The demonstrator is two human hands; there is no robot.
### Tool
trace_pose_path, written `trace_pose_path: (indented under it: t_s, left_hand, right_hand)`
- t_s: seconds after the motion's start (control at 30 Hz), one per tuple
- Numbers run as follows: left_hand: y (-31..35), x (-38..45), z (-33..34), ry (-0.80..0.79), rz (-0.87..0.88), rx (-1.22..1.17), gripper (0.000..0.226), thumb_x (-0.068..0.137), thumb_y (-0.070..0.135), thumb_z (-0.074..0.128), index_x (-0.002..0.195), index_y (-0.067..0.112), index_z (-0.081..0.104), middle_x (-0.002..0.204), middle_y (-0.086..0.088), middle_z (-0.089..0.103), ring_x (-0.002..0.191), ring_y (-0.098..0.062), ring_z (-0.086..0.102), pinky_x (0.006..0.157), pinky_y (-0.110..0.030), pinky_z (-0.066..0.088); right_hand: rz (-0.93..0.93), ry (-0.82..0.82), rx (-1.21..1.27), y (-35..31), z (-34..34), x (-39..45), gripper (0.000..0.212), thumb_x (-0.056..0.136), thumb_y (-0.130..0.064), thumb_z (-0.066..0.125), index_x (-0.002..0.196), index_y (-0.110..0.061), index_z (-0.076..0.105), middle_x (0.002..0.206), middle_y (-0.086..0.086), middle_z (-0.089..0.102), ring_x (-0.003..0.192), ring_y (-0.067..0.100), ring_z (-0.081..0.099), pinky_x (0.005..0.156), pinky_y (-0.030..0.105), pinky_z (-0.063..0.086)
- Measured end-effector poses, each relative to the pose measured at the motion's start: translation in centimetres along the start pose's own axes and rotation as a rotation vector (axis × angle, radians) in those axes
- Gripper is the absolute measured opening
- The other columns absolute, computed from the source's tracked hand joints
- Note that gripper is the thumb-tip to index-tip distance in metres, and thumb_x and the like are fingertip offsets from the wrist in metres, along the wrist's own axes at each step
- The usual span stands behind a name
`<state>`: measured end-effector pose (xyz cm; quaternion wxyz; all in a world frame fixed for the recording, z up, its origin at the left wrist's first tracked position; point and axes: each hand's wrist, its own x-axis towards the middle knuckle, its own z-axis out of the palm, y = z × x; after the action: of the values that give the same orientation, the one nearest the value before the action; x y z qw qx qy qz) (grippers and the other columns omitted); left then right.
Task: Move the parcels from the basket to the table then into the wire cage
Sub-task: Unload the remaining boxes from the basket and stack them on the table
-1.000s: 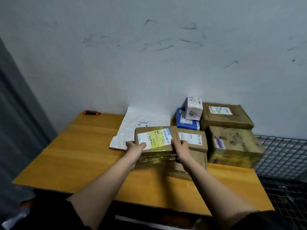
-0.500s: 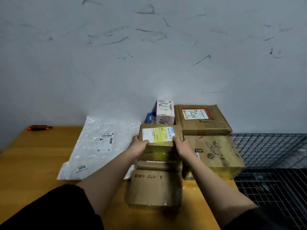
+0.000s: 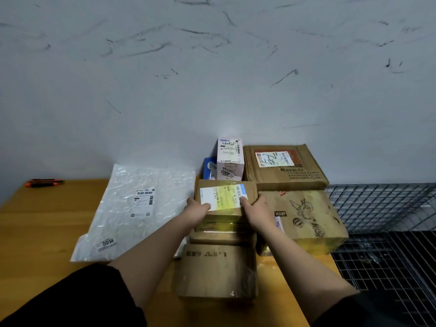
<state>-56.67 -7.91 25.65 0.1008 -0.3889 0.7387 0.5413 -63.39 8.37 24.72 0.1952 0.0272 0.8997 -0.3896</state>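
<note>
Against a scuffed grey wall, both hands (image 3: 225,210) grip the stiff, seemingly light yellow-labelled brown cardboard parcel (image 3: 224,199) by its opposite sides.

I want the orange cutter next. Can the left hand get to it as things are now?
Probably not yet: the left hand grips the yellow-label box. Once freed, the way over the white mailer to the orange cutter looks open.

Brown parcel (image 3: 225,197) bears a yellow-and-white label; the mailer (image 3: 139,208) is white.

orange-black tool (image 3: 43,182) | far left, by scuffed grey wall (image 3: 212,79)
</note>
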Motion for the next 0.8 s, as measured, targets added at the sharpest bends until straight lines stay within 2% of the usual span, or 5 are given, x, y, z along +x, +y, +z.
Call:
trace_pose_path:
  t_s: [0.23,0.37,0.5,0.7,0.8]
  left_hand:
    - [0.2,-3.7,-3.4,0.189,0.256,0.245,0.054,0.094,0.033,0.054,0.141,0.016,0.037,0.14,-0.009,0.045,0.123,-0.026,0.05,0.094,-0.034,0.041]
    - [-2.8,-7.3,-7.8,0.327,0.303,0.239,0.024,0.093,0.032,0.047,0.112,0.021,0.055,0.109,0.005,0.061,0.101,-0.022,0.061,0.085,-0.031,0.046]
    - [-9.2,-11.7,-13.0,0.39,0.224,0.172,0.014,0.088,0.034,0.047,0.082,0.023,0.054,0.093,0.001,0.069,0.088,-0.023,0.065,0.086,-0.038,0.051]
    - [-22.2,-19.6,-19.4,0.459,0.087,0.123,0.018,0.088,0.032,0.048,0.074,0.021,0.051,0.093,-0.004,0.07,0.087,-0.026,0.066,0.083,-0.035,0.051]
    - [-30.1,-23.7,-21.2,0.457,0.006,0.052,0.017,0.09,0.032,0.047,0.077,0.021,0.052,0.094,-0.004,0.07,0.088,-0.026,0.066,0.086,-0.038,0.051]
  right_hand:
    - [-0.363,0.252,-0.164,-3.7,-1.7,-3.1,0.057,0.092,-0.027,0.06,0.142,-0.01,0.038,0.141,0.011,0.043,0.13,0.027,0.043,0.108,0.04,0.039]
    - [-0.538,0.159,-0.13,-7.0,1.1,-7.7,0.026,0.091,-0.026,0.056,0.115,-0.016,0.061,0.114,0.003,0.065,0.102,0.022,0.062,0.088,0.043,0.053]
    - [-0.594,0.027,-0.188,-8.2,7.2,-14.6,0.014,0.091,-0.025,0.052,0.097,-0.017,0.063,0.1,0.004,0.067,0.091,0.025,0.063,0.074,0.036,0.051]
    - [-0.634,-0.155,-0.308,-5.8,17.8,-26.0,0.014,0.091,-0.027,0.049,0.095,-0.019,0.06,0.1,0.001,0.066,0.087,0.024,0.061,0.065,0.032,0.045]
    - [-0.649,-0.257,-0.366,-3.0,24.1,-32.2,0.017,0.091,-0.027,0.05,0.099,-0.017,0.062,0.105,0.008,0.067,0.096,0.03,0.062,0.073,0.033,0.047]
